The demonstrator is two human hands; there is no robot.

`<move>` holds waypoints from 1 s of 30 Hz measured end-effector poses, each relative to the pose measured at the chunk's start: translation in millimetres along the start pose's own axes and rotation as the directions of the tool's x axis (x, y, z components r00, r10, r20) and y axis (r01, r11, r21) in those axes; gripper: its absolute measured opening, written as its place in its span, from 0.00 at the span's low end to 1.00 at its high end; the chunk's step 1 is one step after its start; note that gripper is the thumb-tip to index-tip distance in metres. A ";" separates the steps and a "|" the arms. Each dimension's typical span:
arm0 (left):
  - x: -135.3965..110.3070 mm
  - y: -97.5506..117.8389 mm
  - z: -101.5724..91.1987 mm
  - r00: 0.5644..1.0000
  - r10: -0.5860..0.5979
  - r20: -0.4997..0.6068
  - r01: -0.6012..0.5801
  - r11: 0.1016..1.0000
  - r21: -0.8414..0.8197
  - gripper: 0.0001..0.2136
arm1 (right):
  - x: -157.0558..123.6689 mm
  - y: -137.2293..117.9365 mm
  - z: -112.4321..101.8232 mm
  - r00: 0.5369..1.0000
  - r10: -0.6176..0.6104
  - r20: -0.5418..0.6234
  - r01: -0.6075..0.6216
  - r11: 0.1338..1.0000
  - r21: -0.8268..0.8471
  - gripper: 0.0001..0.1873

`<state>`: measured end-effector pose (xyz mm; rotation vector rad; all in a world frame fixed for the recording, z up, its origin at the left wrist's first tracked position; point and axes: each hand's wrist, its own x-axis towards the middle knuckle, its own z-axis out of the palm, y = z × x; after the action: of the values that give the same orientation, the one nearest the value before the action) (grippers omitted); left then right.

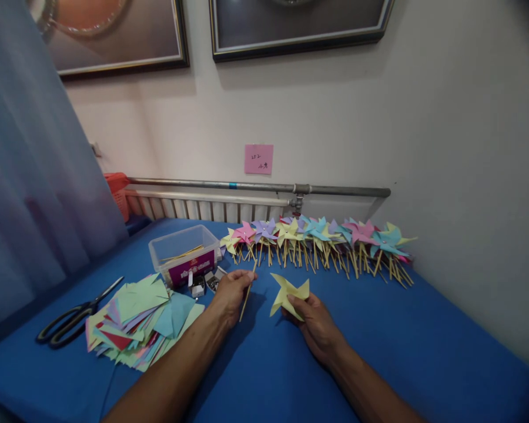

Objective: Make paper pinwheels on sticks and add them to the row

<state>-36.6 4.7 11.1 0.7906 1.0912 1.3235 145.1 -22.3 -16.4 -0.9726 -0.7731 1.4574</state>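
Note:
Between its fingertips my left hand (235, 289) pinches a thin wooden stick (245, 302), which slants over the blue cloth. A yellow paper pinwheel (290, 294) with folded blades is held in my right hand (312, 320), thumb on top. The stick and the pinwheel are apart. Close to my left hand are small open boxes (197, 285) with tiny metal pieces, and a clear plastic tub (184, 242) with a purple label and several sticks inside. Left of my forearm lies a loose pile of coloured paper squares (136, 320), some with cuts.
Many finished pinwheels (312, 232) on sticks lie in a row along the table's back. Black-handled scissors (77, 314) rest at the left. Behind are a radiator (207, 205), a metal pipe (255, 187) and a pink note (258, 159). A blue curtain (39, 158) hangs left.

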 end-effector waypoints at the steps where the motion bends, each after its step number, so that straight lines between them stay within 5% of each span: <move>1: -1.5 0.9 0.4 0.999 0.028 0.039 -0.027 0.999 -0.035 0.13 | 0.2 0.0 0.0 1.000 -0.003 0.000 0.003 1.000 -0.003 0.20; 7: -10.5 1.8 7.3 0.974 0.081 0.212 -0.048 0.986 -0.157 0.19 | 1.9 1.5 -1.2 1.000 0.002 -0.012 -0.002 1.000 -0.006 0.20; 30: -6.5 -1.0 4.8 0.984 0.084 0.156 -0.059 0.986 -0.158 0.15 | 0.4 0.3 0.2 1.000 0.013 -0.011 -0.013 1.000 -0.006 0.21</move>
<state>-31.3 -1.2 12.8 0.8140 0.8291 1.3601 144.8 -22.0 -16.7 -0.9910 -0.7651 1.4607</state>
